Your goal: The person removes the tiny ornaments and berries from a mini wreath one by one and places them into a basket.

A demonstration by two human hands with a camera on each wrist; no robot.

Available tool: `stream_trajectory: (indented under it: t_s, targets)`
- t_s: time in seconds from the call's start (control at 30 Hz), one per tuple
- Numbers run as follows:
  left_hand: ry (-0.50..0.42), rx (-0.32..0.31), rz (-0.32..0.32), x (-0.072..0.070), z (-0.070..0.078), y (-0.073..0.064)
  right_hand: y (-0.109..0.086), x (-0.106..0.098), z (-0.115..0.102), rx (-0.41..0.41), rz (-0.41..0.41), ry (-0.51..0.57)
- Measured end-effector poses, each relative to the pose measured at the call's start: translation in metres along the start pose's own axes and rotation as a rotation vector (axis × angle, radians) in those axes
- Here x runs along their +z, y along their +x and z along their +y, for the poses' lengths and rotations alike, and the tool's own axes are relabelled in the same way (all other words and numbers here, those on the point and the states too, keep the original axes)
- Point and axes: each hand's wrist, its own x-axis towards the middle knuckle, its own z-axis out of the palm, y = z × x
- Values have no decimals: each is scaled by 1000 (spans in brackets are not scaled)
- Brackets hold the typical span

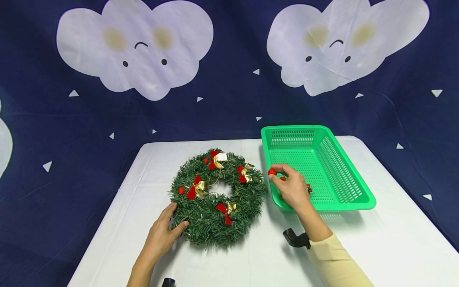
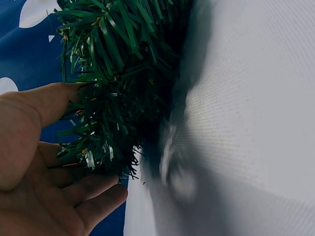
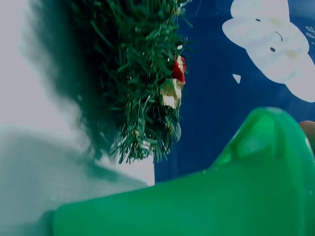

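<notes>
A green tinsel wreath (image 1: pixel 209 223) with red and gold bows lies on the table. Along its lower left edge rests my left hand (image 1: pixel 162 233), fingers stretched and thumb spread; the left wrist view shows the wreath's outer sprigs (image 2: pixel 108 113) between thumb and fingers. My right hand (image 1: pixel 295 190) pinches a small red ball (image 1: pixel 272 172) between thumb and fingertips, above the left side of a green plastic basket (image 1: pixel 353 169). Under that hand, partly hidden, lie small red ornaments (image 1: pixel 309 188). In the right wrist view the basket's wall (image 3: pixel 197 206) hides most of the hand.
Two red balls (image 1: pixel 181 190) sit among the wreath's left sprigs. A white tag (image 1: pixel 222 157) lies at its top. White cloth covers the table (image 1: pixel 251 255); behind hangs a dark blue curtain (image 1: pixel 236 48) with clouds. A black wrist mount (image 1: pixel 297 239) juts out below the right hand.
</notes>
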Motion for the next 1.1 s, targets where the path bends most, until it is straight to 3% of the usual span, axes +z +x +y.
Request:
stream_trajectory:
  t_s: [0.27,0.57,1.1]
  targets:
    - [4,2,-1,0,-1,0,3,-6,7,-13,22,-62]
    - [1,-1,-5,1,0,0,11,-11,17,-49,29,-60]
    - [10,12,3,1,-1,1,24,-31,36,-41,-36,-149]
